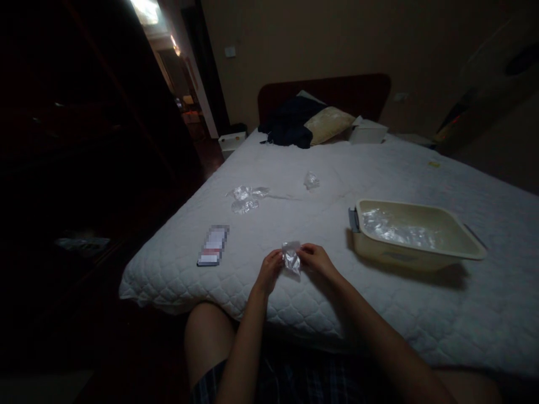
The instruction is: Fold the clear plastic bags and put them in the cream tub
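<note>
Both hands meet over the near edge of a white quilted mattress (295, 314). My left hand (269, 270) and my right hand (316, 259) each pinch a side of one small crumpled clear plastic bag (291, 259), held just above the bed. Their fingers are closed on it. To the right sits a beige plastic basin (471, 247) with more clear plastic bags (396, 229) inside. Loose clear bags (245, 198) lie farther up the bed on the left, and a single one (311, 180) lies near the middle.
A phone (213, 246) lies flat on the bed left of my hands. At the headboard are a dark garment (288, 126), a tan pillow (329, 124) and a white box (369, 132). Dark floor and a doorway lie to the left.
</note>
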{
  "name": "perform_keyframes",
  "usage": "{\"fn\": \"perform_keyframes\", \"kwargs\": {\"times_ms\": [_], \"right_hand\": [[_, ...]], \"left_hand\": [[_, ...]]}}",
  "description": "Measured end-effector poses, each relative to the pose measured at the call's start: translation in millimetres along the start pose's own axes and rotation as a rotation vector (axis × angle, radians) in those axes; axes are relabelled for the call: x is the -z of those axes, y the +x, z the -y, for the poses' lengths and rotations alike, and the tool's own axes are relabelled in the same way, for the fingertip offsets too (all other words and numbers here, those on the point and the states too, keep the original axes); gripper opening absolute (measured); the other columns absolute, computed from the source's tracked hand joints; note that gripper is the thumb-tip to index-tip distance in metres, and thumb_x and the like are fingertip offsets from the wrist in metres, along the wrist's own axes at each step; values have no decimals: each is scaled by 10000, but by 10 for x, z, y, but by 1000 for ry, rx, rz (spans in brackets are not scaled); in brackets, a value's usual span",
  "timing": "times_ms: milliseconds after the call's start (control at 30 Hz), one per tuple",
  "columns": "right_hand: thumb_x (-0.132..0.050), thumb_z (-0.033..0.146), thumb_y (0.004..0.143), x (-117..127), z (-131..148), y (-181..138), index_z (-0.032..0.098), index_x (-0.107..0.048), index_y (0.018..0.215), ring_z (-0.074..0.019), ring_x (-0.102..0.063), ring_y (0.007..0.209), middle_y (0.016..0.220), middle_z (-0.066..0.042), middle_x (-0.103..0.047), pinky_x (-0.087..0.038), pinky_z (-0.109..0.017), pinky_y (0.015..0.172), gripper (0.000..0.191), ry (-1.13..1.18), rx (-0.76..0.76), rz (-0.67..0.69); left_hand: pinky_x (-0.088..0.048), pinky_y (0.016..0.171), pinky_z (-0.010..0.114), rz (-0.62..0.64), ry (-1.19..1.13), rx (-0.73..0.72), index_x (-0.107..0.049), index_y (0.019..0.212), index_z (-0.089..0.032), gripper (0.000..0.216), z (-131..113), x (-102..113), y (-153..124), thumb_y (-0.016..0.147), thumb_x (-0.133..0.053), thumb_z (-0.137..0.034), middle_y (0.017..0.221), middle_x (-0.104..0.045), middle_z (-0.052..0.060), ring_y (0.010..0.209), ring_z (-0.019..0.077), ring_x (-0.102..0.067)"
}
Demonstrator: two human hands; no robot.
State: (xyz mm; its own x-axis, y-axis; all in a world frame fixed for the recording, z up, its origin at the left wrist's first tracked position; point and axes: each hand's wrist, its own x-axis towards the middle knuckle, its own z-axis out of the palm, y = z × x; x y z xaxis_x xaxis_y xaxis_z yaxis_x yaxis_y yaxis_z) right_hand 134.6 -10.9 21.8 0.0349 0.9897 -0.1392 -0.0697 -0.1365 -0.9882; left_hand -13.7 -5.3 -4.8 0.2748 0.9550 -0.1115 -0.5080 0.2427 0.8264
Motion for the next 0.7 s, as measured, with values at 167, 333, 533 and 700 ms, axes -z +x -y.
{"fn": "perform_keyframes", "kwargs": {"times_ms": [167, 333, 533, 700], "right_hand": [[-677, 436, 540, 203, 311, -82, 132, -583, 626, -94, -474, 472, 521, 20, -521, -401, -234, 484, 330, -50, 30, -43], [-698, 433, 542, 643, 747, -237, 138, -582, 671, -96, -502, 540, 599, 14, -531, -449, -245, 543, 343, -31, 64, -144], [-707, 420, 551, 1424, 1221, -413, 141, -586, 681, -93, -509, 561, 623, 11, -535, -463, -248, 577, 332, -158, 161, -284], [-706, 382, 548, 1922, 1283, -415, 134, -571, 619, -97, -512, 535, 587, 7, -530, -475, -257, 568, 291, -250, 79, -348]], "left_hand": [[-414, 641, 213, 37, 34, -33, -602, 871, -137, 218, -1, 21, -2, 729, -597, -303, 812, -614, 46, 682, 100, -564], [-445, 661, 265, 43, 37, -74, -589, 843, -130, 215, 35, 44, 24, 759, -556, -325, 842, -609, 60, 699, 126, -580], [-452, 660, 264, 10, 35, -46, -593, 835, -122, 229, 42, 56, 43, 747, -568, -332, 826, -622, 62, 693, 126, -590], [-456, 670, 273, -15, 44, -39, -603, 823, -122, 248, 52, 68, 61, 712, -601, -344, 820, -632, 63, 688, 132, -599]]}}
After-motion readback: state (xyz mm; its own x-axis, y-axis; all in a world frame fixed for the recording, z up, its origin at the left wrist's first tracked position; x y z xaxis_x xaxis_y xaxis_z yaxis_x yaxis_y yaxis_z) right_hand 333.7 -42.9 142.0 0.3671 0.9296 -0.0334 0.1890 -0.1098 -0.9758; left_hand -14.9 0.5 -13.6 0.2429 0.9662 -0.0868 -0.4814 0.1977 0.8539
